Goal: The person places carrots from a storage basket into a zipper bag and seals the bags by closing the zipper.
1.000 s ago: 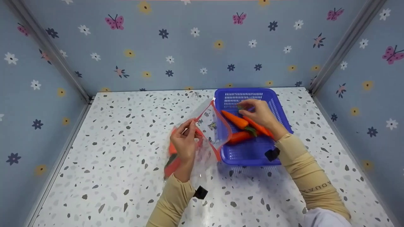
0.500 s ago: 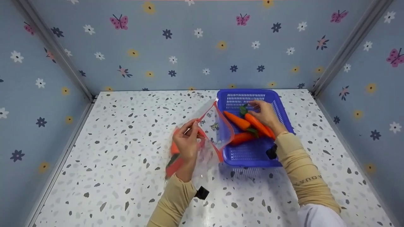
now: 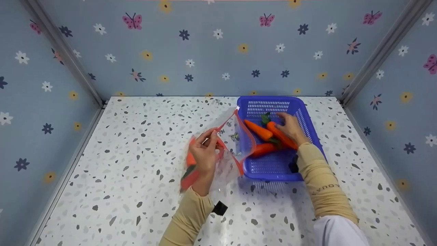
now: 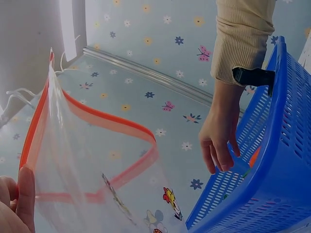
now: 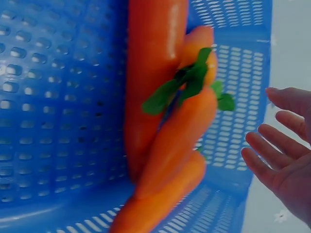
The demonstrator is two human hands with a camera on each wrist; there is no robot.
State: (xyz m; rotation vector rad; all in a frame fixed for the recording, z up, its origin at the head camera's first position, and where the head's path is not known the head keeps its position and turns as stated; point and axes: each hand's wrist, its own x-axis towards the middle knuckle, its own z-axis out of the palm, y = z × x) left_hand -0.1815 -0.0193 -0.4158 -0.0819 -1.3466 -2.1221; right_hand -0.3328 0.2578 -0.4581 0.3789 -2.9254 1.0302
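My left hand (image 3: 204,150) pinches the red zip edge of a clear plastic bag (image 4: 112,124) printed with small cartoon figures. The bag's mouth gapes toward the blue basket (image 3: 273,177), overlapping its left side in the head view. Orange and red shapes with a dark green part (image 3: 189,160) show in the bag, partly behind the left hand. Over the basket's right half, my right hand (image 3: 291,127) has loosely spread fingers and holds nothing. Beside it lies an orange carrot (image 3: 279,134) with green leaves; another orange carrot (image 3: 257,130) and a redder carrot (image 3: 264,149) lie in the basket too.
The basket stands on a speckled white table (image 3: 129,147), near the back wall (image 3: 205,48) with its flower and butterfly print. Side walls rise at left and right. A small black block (image 3: 220,208) sits at the left sleeve's cuff.
My right hand has drawn off the carrot's leaves to the right, fingers loosening. That carrot shifted slightly, baring its leafy top. The left hand keeps its pinch on the bag. The head view drifted slightly.
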